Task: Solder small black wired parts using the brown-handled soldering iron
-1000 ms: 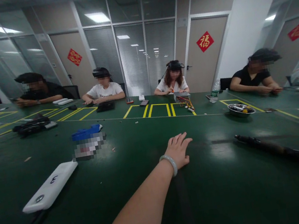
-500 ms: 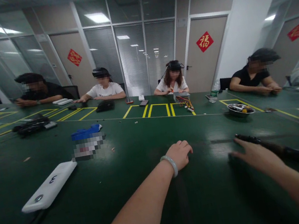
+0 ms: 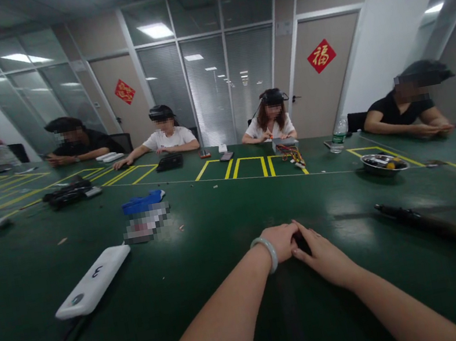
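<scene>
My left hand, with a pale bangle on its wrist, rests on the green table with loosely bent fingers. My right hand meets it from the right, its fingers stretched out over the left fingertips and its thumb apart. Nothing shows in either hand, though some left fingers are partly hidden behind the right ones. To the right of my hands lies a long black stick-like object, apart from them.
A white power bank-like device marked 3, with a black cable, lies left. Beyond it are a blue item and a blurred-out item. A metal bowl and plastic bottle stand right. Several people sit across the table.
My right hand has moved left, away from the black stick-like object, and now touches my left hand. The view has turned slightly left.
</scene>
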A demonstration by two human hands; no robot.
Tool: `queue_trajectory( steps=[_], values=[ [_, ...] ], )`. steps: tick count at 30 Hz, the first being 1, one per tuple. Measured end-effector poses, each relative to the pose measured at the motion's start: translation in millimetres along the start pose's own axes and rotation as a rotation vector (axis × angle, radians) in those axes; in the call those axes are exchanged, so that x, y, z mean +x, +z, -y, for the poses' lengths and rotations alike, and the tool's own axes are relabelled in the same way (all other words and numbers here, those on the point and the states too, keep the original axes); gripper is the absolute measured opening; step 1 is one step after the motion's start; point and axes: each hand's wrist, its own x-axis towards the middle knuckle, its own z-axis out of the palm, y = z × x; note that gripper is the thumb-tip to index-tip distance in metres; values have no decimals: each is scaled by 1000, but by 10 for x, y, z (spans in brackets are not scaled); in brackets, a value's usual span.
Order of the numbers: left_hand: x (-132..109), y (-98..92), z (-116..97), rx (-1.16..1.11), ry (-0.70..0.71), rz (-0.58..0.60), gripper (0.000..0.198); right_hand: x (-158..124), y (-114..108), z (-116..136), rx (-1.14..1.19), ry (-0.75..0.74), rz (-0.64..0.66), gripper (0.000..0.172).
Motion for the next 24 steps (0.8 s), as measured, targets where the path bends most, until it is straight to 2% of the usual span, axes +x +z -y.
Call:
queue_trajectory(
  steps=[9, 24],
  values=[
    [-17, 74, 14, -25, -14, -58, 27, 31, 22, -50, 6, -87, -41, 71],
    [-63, -13, -34, -73, -14, -37, 27, -3, -28, -42, 124, -85, -39, 69]
  ],
)
